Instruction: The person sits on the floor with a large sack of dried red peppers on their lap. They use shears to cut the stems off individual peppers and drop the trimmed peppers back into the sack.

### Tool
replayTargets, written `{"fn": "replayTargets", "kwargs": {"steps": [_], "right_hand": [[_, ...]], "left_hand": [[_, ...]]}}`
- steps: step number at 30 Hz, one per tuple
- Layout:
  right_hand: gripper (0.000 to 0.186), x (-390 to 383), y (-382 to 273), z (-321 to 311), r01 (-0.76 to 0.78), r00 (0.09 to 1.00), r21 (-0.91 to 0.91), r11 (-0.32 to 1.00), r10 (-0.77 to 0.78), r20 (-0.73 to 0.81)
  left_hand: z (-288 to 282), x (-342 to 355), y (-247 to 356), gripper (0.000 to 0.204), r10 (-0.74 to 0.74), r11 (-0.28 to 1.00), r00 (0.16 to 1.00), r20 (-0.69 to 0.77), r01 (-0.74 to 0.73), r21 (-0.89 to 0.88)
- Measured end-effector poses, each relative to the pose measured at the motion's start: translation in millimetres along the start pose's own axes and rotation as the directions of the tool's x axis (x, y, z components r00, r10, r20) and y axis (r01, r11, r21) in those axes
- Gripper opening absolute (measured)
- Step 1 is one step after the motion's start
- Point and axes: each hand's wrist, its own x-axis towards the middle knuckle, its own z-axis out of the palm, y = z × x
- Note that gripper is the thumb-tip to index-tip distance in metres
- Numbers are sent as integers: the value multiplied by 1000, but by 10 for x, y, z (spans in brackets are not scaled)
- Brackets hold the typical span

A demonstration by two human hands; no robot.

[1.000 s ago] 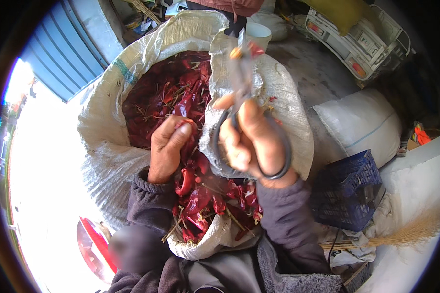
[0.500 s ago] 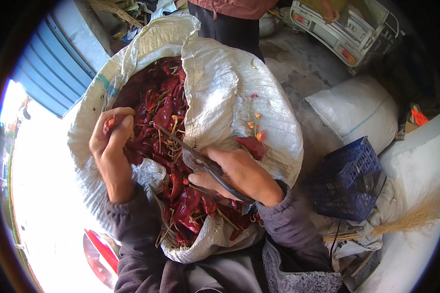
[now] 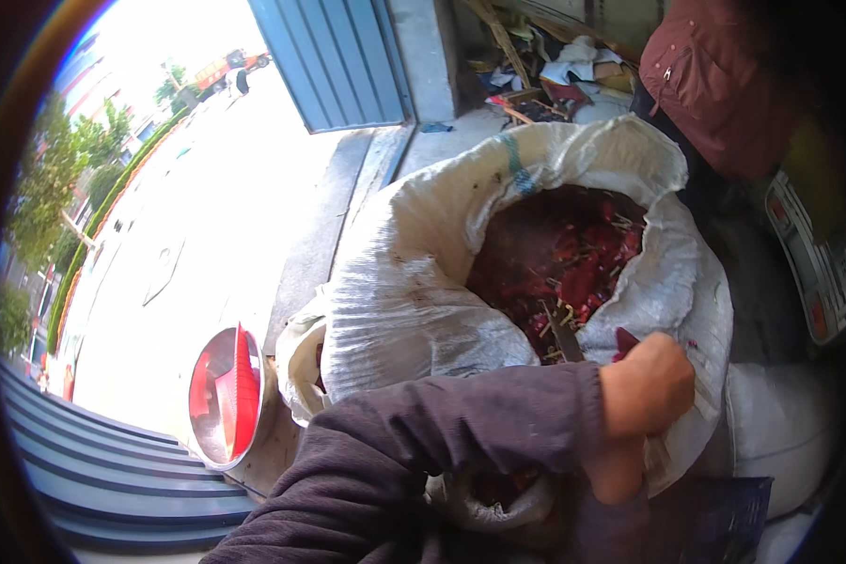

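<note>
A large white woven sack (image 3: pixel 414 254) stands in front of me, its rim rolled back around a heap of dried red chili peppers (image 3: pixel 583 244). My left arm crosses from the lower left over my right one. At the sack's right side my left hand (image 3: pixel 649 383) is closed, and a dark red chili pepper (image 3: pixel 625 344) sticks out at its fingers. Below it, only part of my right hand (image 3: pixel 618 468) shows; its fingers are behind the left forearm. The dark blades of scissors (image 3: pixel 562 334) held in that hand point up over the peppers.
A metal basin (image 3: pixel 200 395) with a red scoop (image 3: pixel 240 395) stands left, beside a smaller white sack (image 3: pixel 303 362). A person in a reddish jacket (image 3: pixel 719 85) stands at the far right. A full white sack (image 3: pixel 775 432) and dark blue crate (image 3: pixel 724 517) lie right.
My view has swung left toward the doorway. My left hand has moved from the sack's left side across to its right, over my right arm. The scissors still point into the sack opening.
</note>
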Motion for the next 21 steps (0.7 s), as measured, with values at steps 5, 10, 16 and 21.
{"fn": "replayTargets", "kwargs": {"steps": [5, 10, 16, 21], "right_hand": [[70, -137, 170, -100, 72, 995, -210, 975, -57, 76], [70, -83, 57, -68, 47, 999, -97, 994, -47, 3], [69, 70, -279, -90, 1, 982, 221, 975, 41, -183], [67, 188, -311, -261, 258, 961, -663, 703, -260, 98]], "left_hand": [[461, 534, 166, 22, 88, 993, 991, 98, -94, 66], [435, 531, 30, 23, 195, 980, 979, 61, -197, 20], [-130, -108, -154, 14, -21, 984, 988, -153, -7, -179], [-178, -275, -507, 21, -95, 964, 814, -573, -69, -258]]}}
